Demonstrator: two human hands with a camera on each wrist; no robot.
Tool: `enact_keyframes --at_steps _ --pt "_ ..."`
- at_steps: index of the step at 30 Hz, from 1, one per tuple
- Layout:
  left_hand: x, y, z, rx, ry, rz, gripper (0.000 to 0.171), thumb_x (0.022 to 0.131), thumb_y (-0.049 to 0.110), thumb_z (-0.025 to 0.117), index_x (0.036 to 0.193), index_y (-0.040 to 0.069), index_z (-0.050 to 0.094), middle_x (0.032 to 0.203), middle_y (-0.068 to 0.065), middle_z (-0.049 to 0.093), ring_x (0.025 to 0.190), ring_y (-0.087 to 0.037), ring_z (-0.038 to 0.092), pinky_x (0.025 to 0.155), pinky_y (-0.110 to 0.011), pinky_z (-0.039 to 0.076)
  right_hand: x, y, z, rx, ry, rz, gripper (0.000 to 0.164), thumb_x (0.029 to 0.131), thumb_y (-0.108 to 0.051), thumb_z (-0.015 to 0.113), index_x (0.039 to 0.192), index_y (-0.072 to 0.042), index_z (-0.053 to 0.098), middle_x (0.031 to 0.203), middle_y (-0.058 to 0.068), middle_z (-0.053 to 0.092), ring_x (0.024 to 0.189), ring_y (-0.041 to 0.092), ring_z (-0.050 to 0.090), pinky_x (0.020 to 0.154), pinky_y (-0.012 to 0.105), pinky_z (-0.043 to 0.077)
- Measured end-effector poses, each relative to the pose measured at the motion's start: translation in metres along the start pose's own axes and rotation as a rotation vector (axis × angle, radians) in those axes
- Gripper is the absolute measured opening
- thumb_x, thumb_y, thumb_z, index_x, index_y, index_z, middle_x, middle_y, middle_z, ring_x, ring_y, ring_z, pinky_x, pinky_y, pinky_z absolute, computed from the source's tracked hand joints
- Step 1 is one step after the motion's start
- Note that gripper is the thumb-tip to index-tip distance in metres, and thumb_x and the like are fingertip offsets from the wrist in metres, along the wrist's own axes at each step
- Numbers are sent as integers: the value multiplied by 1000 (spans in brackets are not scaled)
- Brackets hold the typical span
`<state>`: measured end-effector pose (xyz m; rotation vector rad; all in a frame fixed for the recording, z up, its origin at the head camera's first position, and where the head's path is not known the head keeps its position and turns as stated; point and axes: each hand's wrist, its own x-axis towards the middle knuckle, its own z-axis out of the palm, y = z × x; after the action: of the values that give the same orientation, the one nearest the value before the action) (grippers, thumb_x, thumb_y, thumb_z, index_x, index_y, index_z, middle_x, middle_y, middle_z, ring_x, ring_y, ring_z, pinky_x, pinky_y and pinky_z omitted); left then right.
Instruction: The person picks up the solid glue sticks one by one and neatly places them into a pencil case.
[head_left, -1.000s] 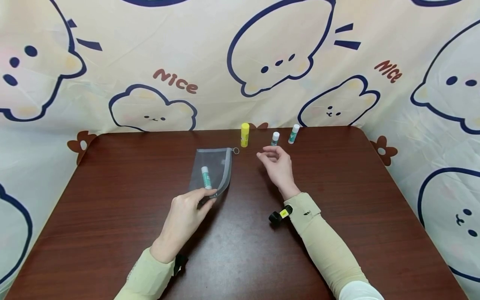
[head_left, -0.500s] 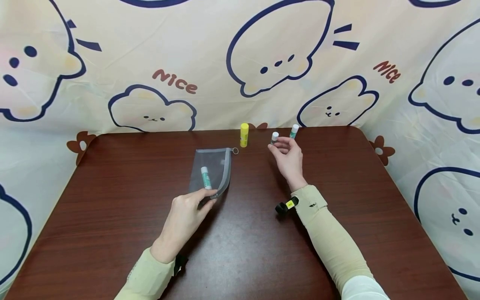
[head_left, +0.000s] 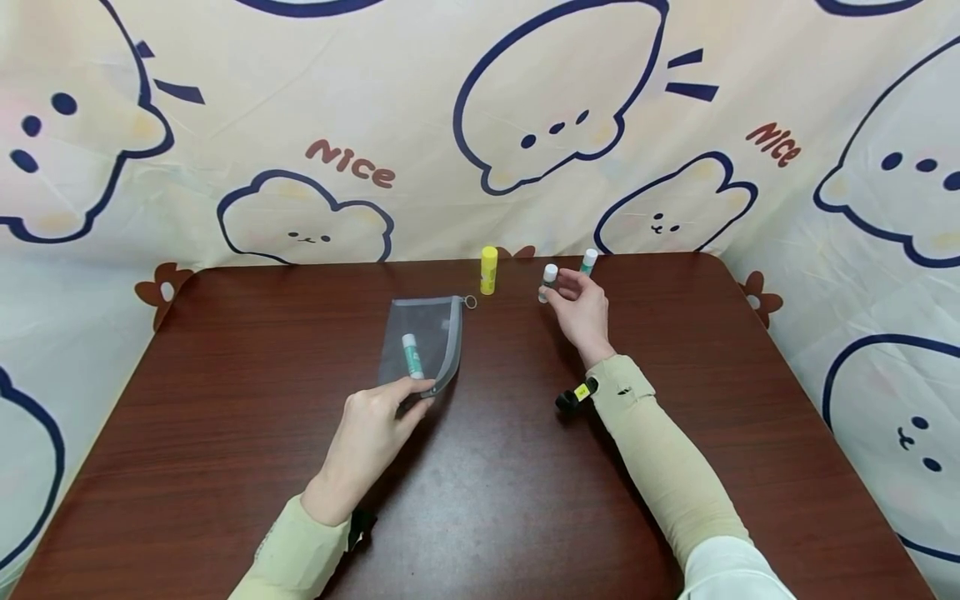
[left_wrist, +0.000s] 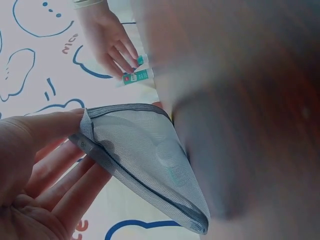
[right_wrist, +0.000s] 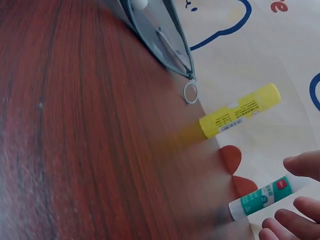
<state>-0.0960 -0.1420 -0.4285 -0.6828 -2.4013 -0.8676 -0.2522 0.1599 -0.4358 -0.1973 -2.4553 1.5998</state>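
My left hand pinches the near corner of a grey mesh zipper pouch, between thumb and fingers in the left wrist view. Inside the pouch, a small green-and-white glue stick shows through the mesh. At the back of the table my right hand pinches another green-and-white glue stick, thumb on one side and fingers on the other. That stick stands upright, its base at the tabletop. Just behind the right hand a third green-and-white glue stick is partly hidden by the fingers.
A yellow glue stick stands upright near the table's back edge, between pouch and right hand. The pouch's zipper ring points toward it. A printed cloth hangs behind the brown table.
My right hand has moved right and away from me, and its thumb and fingers have come around the middle glue stick. The left hand and pouch have stayed put.
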Motion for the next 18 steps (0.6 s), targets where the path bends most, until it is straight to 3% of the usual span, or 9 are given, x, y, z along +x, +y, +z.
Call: enact_keyframes --at_steps 8,18 --pt "0 -1 -2 -8 1 5 31 77 1 89 105 9 78 97 -4 76 83 -19 74 70 -35 60 7 3 5 -28 -6 5 41 92 -22 79 129 -7 70 119 12 71 108 25 69 98 40 50" --pt "0 -2 -3 -16 5 11 32 75 -1 89 104 9 79 97 -3 75 86 -17 73 73 -34 60 9 7 7 -64 39 -41 28 92 -23 79 115 -8 75 107 10 74 99 22 71 88 38 55"
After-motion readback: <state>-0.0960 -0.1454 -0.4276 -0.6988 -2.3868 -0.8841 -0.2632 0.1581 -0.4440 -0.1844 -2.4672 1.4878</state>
